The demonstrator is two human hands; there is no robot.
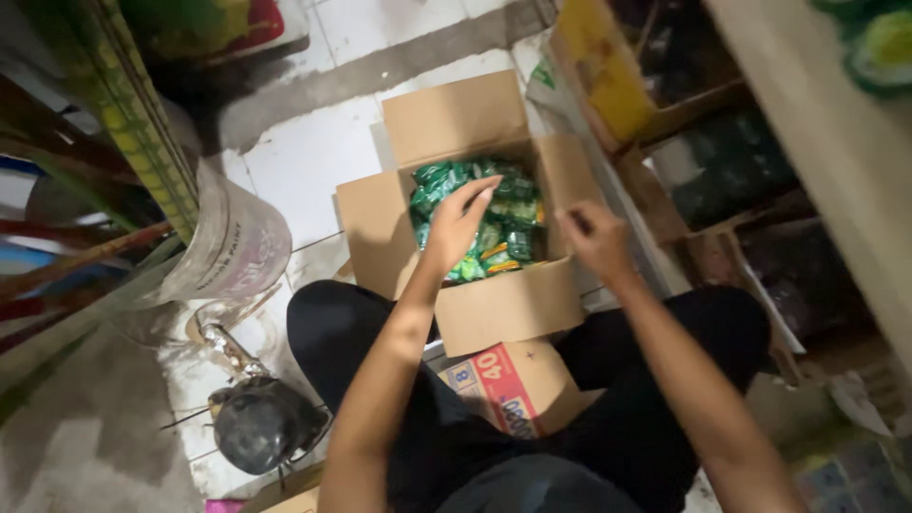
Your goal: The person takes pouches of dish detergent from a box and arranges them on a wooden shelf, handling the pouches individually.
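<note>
An open cardboard box (513,304) stands on the floor between my knees, its flaps spread outward. Inside lie several small green sachets (494,214). My left hand (458,220) hovers over the sachets with fingers loosely curled and apart, holding nothing I can see. My right hand (594,237) is at the box's right flap, fingers pinched together; whether it grips the flap edge or a small item is unclear. A second flattened carton (508,385) with red print lies under the box by my legs.
A white plastic bucket (237,242) lies tilted at the left. A dark round metal object (261,423) sits on the tiled floor (313,161) near my left knee. Wooden shelving (722,180) with dark packages runs along the right. Poles lean at far left.
</note>
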